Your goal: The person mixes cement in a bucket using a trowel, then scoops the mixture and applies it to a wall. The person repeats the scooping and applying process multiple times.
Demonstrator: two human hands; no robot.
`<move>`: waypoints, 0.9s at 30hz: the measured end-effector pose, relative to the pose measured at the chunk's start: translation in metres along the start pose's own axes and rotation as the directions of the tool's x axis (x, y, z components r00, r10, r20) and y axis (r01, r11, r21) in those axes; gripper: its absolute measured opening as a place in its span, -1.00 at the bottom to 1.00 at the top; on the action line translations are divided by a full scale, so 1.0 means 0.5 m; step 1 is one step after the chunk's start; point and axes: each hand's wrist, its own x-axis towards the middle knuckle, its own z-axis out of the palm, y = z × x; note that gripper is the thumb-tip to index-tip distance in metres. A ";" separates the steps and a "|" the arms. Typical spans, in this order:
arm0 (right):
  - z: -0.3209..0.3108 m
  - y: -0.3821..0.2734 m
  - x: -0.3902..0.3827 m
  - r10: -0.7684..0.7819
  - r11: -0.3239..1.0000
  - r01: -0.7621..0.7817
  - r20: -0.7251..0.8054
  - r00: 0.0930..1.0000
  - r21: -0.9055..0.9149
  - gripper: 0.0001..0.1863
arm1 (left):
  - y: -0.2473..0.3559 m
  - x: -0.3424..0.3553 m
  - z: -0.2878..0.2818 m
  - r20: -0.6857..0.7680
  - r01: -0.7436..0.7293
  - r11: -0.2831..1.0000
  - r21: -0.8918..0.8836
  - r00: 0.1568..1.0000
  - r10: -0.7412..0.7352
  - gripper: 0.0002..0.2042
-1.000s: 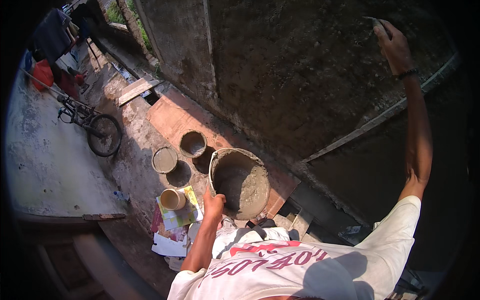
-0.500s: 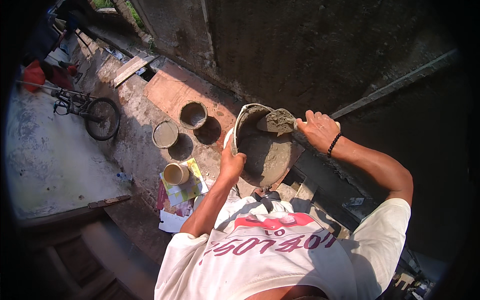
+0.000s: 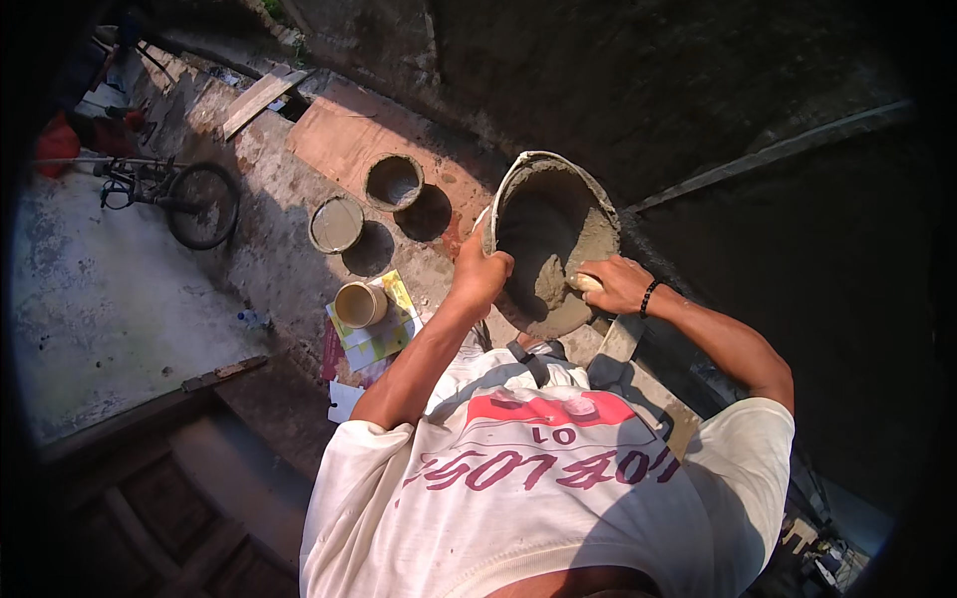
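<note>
A large bucket (image 3: 560, 159) with a mortar-caked rim is tilted in front of me, its mouth facing me. My left hand (image 3: 484, 273) is closed round its left rim. Wet grey mortar (image 3: 596, 236) coats the bucket's inside, thick along the right wall. My right hand (image 3: 615, 286), with a dark bead bracelet at the wrist, is closed on the pale handle of a trowel (image 3: 550, 282). The mortar-covered blade is inside the bucket, low and near the side closest to me. My fingers hide part of the handle.
Two mortar-stained pails, one empty-looking (image 3: 394, 182) and one with grey contents (image 3: 336, 224), stand left of the bucket. A beige tub (image 3: 360, 305) sits on printed sheets (image 3: 403, 309). A reddish board (image 3: 344, 140) lies along the dark wall (image 3: 638, 80). Far left is a bicycle (image 3: 203, 205).
The trowel and my right hand have come down from the bucket's far rim to its near inside. The bucket's mouth now sits a little farther right and its far rim higher in view.
</note>
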 end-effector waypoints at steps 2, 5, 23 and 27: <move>0.006 -0.002 -0.014 -0.002 0.998 0.006 -0.068 0.998 0.062 -0.62 | -0.002 -0.011 -0.020 -0.015 0.014 0.998 -0.054 1.000 -0.015 -0.42; -0.007 -0.019 -0.032 0.055 0.995 -0.048 -0.082 0.995 0.092 -0.58 | -0.006 -0.021 -0.044 -0.030 -0.002 0.998 -0.059 1.000 0.000 -0.41; -0.427 -0.162 -0.370 -0.217 0.976 0.218 -0.250 0.944 -0.025 -0.59 | -0.114 -0.039 -0.026 -0.158 -0.152 0.987 -0.046 0.977 0.143 -0.47; -0.497 -0.087 -0.428 -0.370 0.927 0.369 -0.291 0.882 -0.060 -0.53 | -0.137 -0.064 0.042 -0.168 -0.078 0.996 -0.048 0.983 0.068 -0.46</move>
